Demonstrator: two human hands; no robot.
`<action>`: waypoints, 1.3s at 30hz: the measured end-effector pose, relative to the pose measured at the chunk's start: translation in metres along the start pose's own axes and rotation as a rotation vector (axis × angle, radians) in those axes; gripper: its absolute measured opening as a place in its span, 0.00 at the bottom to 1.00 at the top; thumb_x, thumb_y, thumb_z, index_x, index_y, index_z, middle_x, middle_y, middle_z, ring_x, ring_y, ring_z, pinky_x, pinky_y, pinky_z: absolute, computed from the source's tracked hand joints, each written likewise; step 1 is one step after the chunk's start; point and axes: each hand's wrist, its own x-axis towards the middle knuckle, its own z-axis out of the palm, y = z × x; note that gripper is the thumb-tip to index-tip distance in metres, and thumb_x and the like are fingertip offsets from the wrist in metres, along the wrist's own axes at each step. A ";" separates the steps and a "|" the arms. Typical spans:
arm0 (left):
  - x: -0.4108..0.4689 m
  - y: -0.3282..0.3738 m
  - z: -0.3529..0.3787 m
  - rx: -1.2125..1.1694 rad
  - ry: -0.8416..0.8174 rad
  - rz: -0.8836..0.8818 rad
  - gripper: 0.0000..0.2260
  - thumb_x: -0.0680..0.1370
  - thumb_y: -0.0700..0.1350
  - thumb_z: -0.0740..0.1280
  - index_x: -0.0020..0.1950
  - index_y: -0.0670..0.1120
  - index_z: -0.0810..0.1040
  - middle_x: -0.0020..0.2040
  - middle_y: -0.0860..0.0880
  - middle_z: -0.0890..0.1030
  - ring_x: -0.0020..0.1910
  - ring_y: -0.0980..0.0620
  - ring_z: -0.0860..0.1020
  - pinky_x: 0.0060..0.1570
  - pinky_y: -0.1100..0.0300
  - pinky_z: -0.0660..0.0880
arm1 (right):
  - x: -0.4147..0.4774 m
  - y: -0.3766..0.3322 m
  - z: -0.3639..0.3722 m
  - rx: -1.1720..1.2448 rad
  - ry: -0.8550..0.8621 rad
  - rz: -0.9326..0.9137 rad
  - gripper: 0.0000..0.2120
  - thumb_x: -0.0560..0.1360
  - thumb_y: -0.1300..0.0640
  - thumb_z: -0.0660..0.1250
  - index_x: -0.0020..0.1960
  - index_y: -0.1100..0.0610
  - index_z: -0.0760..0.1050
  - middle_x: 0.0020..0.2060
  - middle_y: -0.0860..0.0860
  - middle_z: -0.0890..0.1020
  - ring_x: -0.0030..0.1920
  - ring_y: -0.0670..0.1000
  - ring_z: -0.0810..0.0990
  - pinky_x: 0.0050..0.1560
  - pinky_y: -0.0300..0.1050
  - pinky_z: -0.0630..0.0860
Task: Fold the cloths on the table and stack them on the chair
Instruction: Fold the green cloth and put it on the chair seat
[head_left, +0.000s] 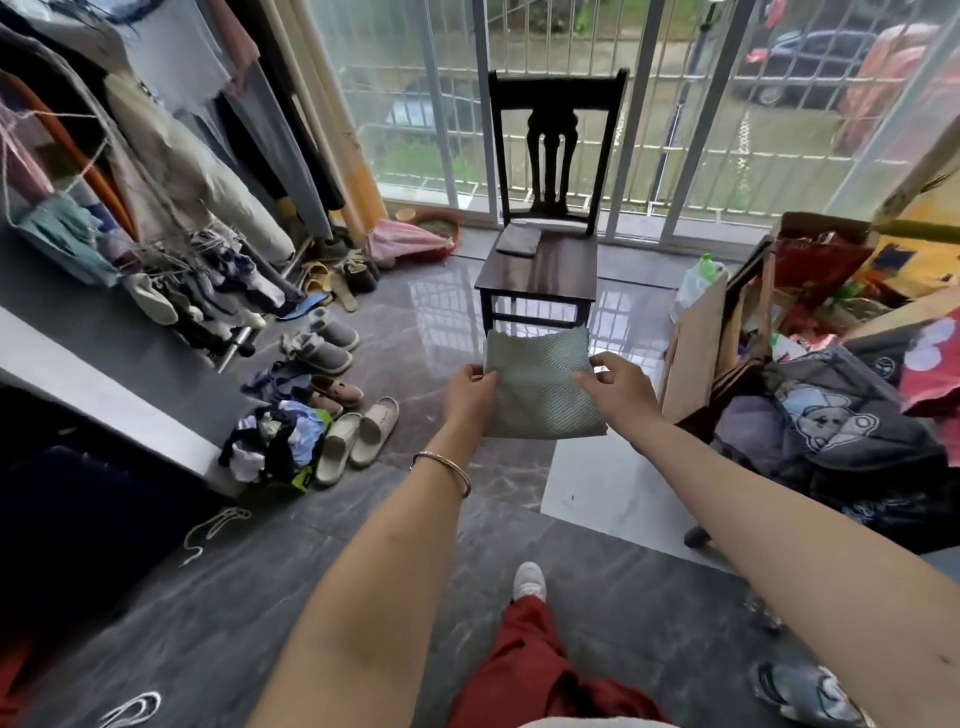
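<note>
Head view, looking forward and down along both bare forearms. A pale green cloth (540, 384) with a fine woven pattern is held out flat between the two hands, in the air above the glossy tiled floor (441, 358). It hangs in front of the near edge of the chair (561, 270) and does not touch it. The left hand (470, 397) grips the cloth's left edge, thumb on top and fingers curled beneath. The right hand (621, 387) pinches the right edge near the far corner, its fingers bent onto the fabric. The cloth forms a near rectangle and appears folded, though its layers cannot be counted from this angle.

The chair is dark wood with a carved back and stands facing the camera before a barred sliding window (649, 104). A small dark folded cloth (518, 241) lies on the far left part of its seat; the rest of the seat is bare wood.

A thin bracelet (447, 467) circles the left wrist. Below the arms, a red trouser leg (524, 649) and a white shoe (530, 579) are visible. To the left, garments hang on a crowded rack (171, 135), with shoes and pale slippers (358, 436) in a loose row on the floor beside a heap of mixed clothes (280, 436). To the right, printed fabrics (831, 415) and boxes are piled together.
</note>
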 end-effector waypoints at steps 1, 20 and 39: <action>0.013 0.005 0.002 0.004 -0.006 -0.001 0.06 0.77 0.42 0.62 0.52 0.43 0.75 0.45 0.47 0.77 0.45 0.48 0.75 0.45 0.58 0.71 | 0.012 -0.003 0.001 0.006 0.005 0.008 0.09 0.75 0.54 0.66 0.53 0.57 0.76 0.45 0.57 0.84 0.48 0.57 0.80 0.48 0.49 0.74; 0.181 0.083 0.023 0.007 -0.020 0.026 0.09 0.77 0.43 0.63 0.54 0.40 0.77 0.45 0.46 0.77 0.45 0.49 0.75 0.45 0.59 0.70 | 0.179 -0.051 0.023 0.035 0.070 0.030 0.10 0.75 0.55 0.66 0.54 0.58 0.76 0.39 0.56 0.82 0.46 0.57 0.78 0.48 0.49 0.73; 0.318 0.158 0.072 -0.007 -0.030 0.003 0.05 0.78 0.45 0.62 0.46 0.44 0.74 0.36 0.52 0.75 0.44 0.49 0.75 0.45 0.57 0.71 | 0.353 -0.079 0.004 0.024 0.058 0.014 0.14 0.75 0.54 0.66 0.58 0.58 0.75 0.52 0.56 0.82 0.53 0.56 0.79 0.52 0.47 0.73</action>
